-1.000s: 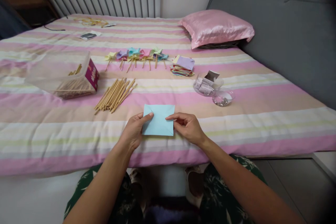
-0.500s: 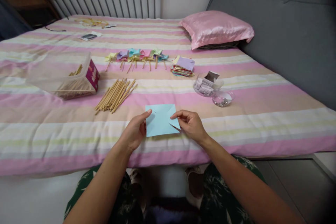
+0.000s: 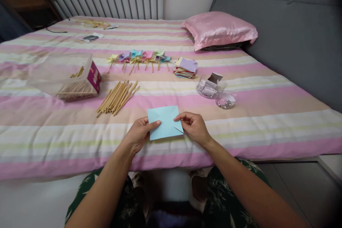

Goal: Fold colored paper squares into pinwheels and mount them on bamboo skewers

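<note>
Between my two hands is a light blue paper square with slits running in from its corners. My left hand pinches its left side, the thumb lying on top and the fingers partly hidden beneath. On the right side, my right hand grips the paper close to the lower-right slit, its fingertips on the upper face. The square is held just over the front part of the striped bed. Beyond it to the left lies a bundle of thin wooden sticks.
Several paper pinwheels lie farther back, beside a stack of coloured paper squares. To the right sit clear containers and a small dish of metal bits. A plastic box holds sticks at left. A pink pillow is behind.
My left thumb has slid from the upper-left part of the paper inward and down. The lower-right slit gapes less than before. My right hand stays nearly in place.
</note>
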`<action>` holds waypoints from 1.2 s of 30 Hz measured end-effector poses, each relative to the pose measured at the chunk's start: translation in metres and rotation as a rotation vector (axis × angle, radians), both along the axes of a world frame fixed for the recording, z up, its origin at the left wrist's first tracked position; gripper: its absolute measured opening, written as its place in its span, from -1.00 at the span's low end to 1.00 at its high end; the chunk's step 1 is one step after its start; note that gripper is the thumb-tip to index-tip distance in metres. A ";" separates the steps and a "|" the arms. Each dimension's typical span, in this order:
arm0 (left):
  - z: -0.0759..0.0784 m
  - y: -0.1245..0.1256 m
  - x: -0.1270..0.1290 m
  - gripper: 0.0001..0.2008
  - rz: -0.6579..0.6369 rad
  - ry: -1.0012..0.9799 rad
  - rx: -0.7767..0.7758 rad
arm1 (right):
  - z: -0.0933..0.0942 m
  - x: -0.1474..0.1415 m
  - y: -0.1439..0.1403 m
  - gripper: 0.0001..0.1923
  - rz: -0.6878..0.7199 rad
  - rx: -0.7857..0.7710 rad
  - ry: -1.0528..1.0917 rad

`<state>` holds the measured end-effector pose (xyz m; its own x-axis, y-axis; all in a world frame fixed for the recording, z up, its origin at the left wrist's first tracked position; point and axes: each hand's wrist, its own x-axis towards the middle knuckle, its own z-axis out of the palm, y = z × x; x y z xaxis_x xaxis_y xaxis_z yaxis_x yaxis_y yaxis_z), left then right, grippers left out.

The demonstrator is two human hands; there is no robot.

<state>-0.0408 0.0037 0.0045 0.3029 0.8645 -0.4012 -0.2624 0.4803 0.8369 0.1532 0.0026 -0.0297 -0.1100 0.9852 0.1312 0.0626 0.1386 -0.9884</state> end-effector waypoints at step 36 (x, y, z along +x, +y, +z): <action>-0.003 0.000 0.001 -0.74 0.011 0.049 -0.002 | -0.005 0.000 0.003 -0.86 0.037 -0.003 0.095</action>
